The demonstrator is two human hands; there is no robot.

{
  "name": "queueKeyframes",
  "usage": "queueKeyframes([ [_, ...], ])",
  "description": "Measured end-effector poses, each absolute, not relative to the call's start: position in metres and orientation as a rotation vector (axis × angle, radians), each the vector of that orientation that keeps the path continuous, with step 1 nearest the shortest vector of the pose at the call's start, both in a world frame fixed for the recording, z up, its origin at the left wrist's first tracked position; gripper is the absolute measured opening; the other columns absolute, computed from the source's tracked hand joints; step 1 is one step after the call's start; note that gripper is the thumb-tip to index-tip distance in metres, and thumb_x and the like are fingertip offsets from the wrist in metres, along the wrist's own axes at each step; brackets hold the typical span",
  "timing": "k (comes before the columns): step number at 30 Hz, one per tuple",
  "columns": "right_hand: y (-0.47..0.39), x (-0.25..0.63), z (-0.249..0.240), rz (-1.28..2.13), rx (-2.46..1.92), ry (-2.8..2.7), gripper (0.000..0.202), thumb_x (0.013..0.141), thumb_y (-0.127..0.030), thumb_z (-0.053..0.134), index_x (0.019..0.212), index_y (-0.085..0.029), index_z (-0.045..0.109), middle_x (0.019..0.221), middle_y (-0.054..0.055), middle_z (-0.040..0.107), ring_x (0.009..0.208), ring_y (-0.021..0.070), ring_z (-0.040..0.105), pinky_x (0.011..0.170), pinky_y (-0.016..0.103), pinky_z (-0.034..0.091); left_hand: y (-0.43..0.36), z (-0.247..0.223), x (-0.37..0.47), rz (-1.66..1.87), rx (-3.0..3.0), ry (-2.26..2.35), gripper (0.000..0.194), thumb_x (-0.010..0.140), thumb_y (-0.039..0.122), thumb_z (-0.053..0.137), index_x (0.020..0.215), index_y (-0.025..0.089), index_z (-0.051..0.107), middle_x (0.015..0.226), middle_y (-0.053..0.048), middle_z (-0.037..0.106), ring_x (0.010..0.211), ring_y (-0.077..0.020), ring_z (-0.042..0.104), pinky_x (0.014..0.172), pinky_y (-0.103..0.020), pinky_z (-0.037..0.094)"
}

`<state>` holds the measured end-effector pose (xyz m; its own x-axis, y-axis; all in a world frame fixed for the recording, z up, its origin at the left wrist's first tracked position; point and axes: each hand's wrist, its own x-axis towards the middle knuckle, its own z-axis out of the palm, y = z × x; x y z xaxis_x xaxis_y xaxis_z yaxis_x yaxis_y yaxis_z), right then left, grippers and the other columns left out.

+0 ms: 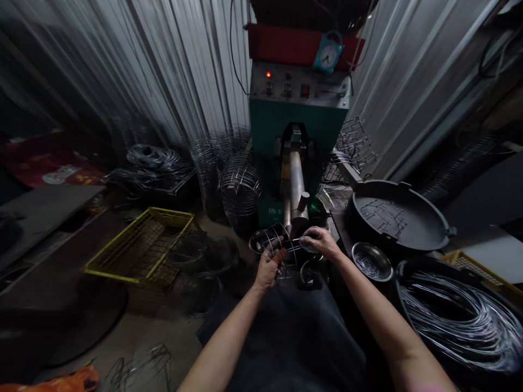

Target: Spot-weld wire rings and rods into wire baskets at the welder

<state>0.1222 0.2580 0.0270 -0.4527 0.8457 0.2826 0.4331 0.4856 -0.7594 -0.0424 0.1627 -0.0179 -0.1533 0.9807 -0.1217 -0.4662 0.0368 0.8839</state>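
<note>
My left hand is closed around a small wire frame with curved rings and straight cross wires. My right hand pinches at the frame's right side; what lies between its fingertips is too small to make out. Just beyond both hands, the metal arms of a green machine reach down to the wire frame. A small metal bowl sits behind my left hand, partly hidden by the wires. Something orange covers part of a left finger.
At right are a bowl of small metal pieces, a large round pan and a tub of wire hoops. Leftward stand a yellow crate and stacked wire baskets. A blue clock hangs on the machine.
</note>
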Motion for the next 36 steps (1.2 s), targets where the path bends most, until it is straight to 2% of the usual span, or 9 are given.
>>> queueKeyframes([
  [6,0.26,0.122,0.026,0.833,-1.061,-2.072,0.021,0.069,-0.039,0.062,0.065,-0.019,0.063,0.069,0.001,0.061,0.067,0.0149,0.056,0.063,0.025,0.042,0.165,-0.019,-0.043,1.465,0.715,0.991,0.054,0.065,0.037,0.066,0.115,0.022,0.051,0.053,0.008,0.043,0.035,-0.0023,0.036,0.03,-0.014,0.025],
  [19,0.264,0.122,0.027,0.825,-1.1,-2.097,0.023,0.068,-0.041,0.063,0.063,-0.019,0.062,0.065,0.001,0.059,0.064,0.0145,0.055,0.06,0.025,0.041,0.164,-0.012,-0.042,1.414,0.654,1.01,0.061,0.062,0.041,0.067,0.117,0.02,0.048,0.052,0.008,0.045,0.034,-0.0024,0.037,0.03,-0.013,0.023],
  [24,0.265,0.123,0.025,0.823,-1.095,-2.122,0.023,0.07,-0.042,0.061,0.065,-0.019,0.062,0.066,0.001,0.059,0.066,0.0151,0.055,0.062,0.026,0.042,0.163,-0.014,-0.042,1.408,0.621,0.966,0.061,0.063,0.042,0.067,0.116,0.02,0.048,0.047,0.009,0.044,0.03,-0.0027,0.034,0.03,-0.015,0.023],
  [27,0.253,0.127,0.027,0.625,-1.067,-2.107,0.022,0.071,-0.042,0.06,0.076,-0.021,0.063,0.08,0.004,0.06,0.081,0.0189,0.055,0.074,0.031,0.042,0.164,-0.014,-0.044,1.428,0.634,0.983,0.057,0.062,0.04,0.068,0.113,0.02,0.051,0.05,0.008,0.047,0.034,-0.0031,0.037,0.031,-0.015,0.025],
  [31,0.228,0.129,0.03,0.28,-1.123,-2.125,0.019,0.073,-0.041,0.06,0.082,-0.024,0.064,0.103,0.007,0.055,0.105,0.0246,0.044,0.09,0.04,0.033,0.165,-0.011,-0.046,1.442,0.648,0.976,0.051,0.06,0.037,0.07,0.105,0.018,0.057,0.058,0.005,0.053,0.039,-0.0029,0.039,0.036,-0.015,0.029],
  [36,0.222,0.13,0.019,0.207,-1.225,-2.309,0.018,0.072,-0.039,0.061,0.082,-0.025,0.066,0.123,0.008,0.045,0.118,0.03,0.029,0.094,0.049,0.022,0.166,-0.01,-0.045,1.44,0.653,0.932,0.046,0.063,0.038,0.067,0.103,0.018,0.057,0.05,0.007,0.044,0.038,-0.0036,0.036,0.035,-0.015,0.025],
])
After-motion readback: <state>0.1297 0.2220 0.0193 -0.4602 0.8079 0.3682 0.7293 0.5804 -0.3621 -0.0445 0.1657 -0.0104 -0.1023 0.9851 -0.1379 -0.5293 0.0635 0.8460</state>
